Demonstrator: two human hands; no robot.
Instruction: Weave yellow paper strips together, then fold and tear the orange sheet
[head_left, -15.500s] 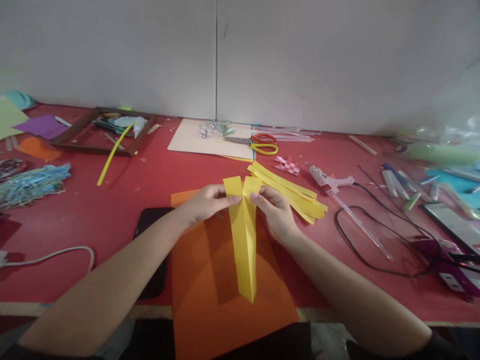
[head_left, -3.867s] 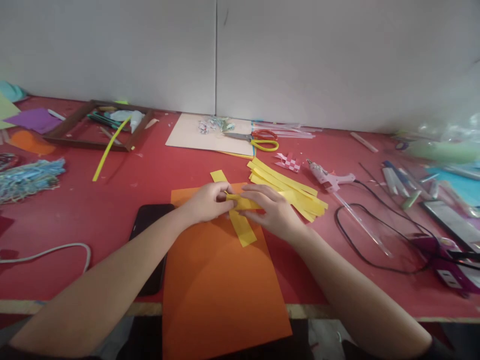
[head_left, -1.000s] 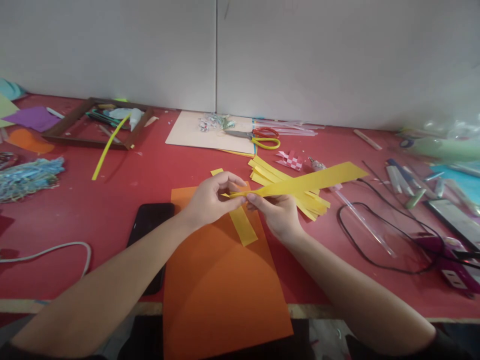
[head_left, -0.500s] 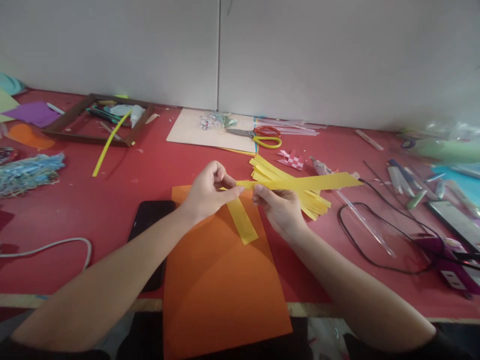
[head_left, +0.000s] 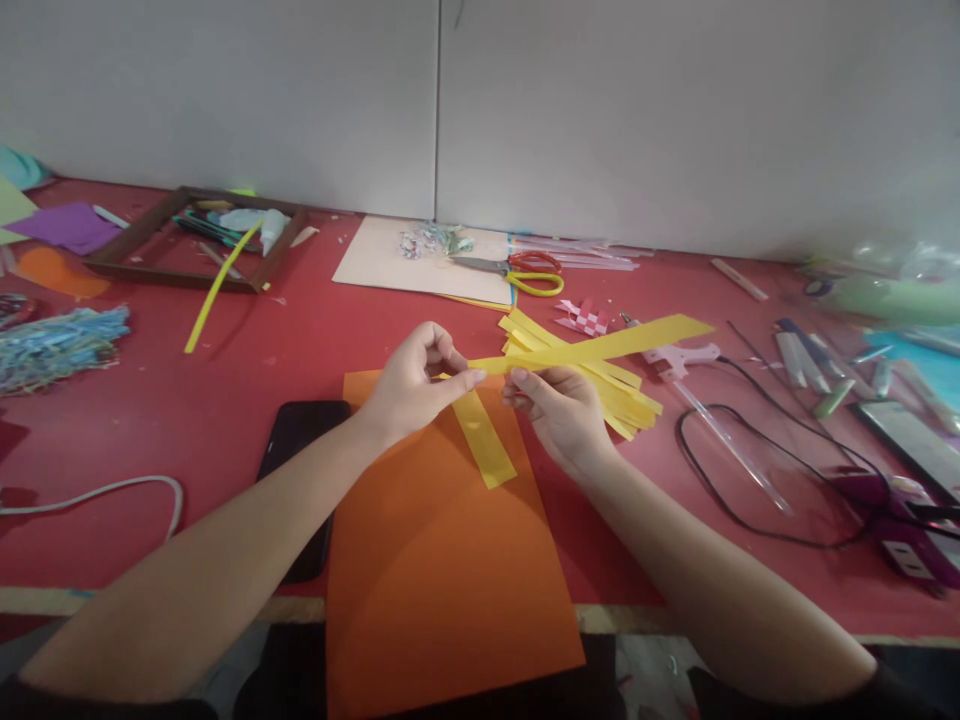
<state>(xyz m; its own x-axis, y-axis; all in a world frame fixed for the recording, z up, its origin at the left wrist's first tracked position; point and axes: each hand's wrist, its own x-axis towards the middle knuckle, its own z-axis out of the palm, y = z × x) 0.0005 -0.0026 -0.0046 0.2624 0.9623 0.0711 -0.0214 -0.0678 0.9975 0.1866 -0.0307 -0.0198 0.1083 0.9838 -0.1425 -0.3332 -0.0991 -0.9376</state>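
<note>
My left hand (head_left: pixel 421 382) pinches one end of a long yellow paper strip (head_left: pixel 622 345) between thumb and fingers. Close beside it, my right hand (head_left: pixel 564 412) grips the same strip with thumb and forefinger. From there the strip runs out to the right, raised above the table. Another yellow strip (head_left: pixel 484 445) lies flat on the orange paper sheet (head_left: pixel 450 570) below my hands; its far end is hidden by my left hand. A fanned pile of yellow strips (head_left: pixel 634 408) rests behind my right hand.
Scissors (head_left: pixel 532 275) lie on cream card at the back. A pink glue gun (head_left: pixel 679 358) with a black cable is on the right. A black phone (head_left: pixel 300 440) lies left of the orange sheet. A brown frame (head_left: pixel 150 245) holds small tools.
Earlier, both hands held a yellow strip folded double; later one strip lay on the orange sheet. Over the last second the held strip's free end has dipped, then risen, and my hands have parted slightly.
</note>
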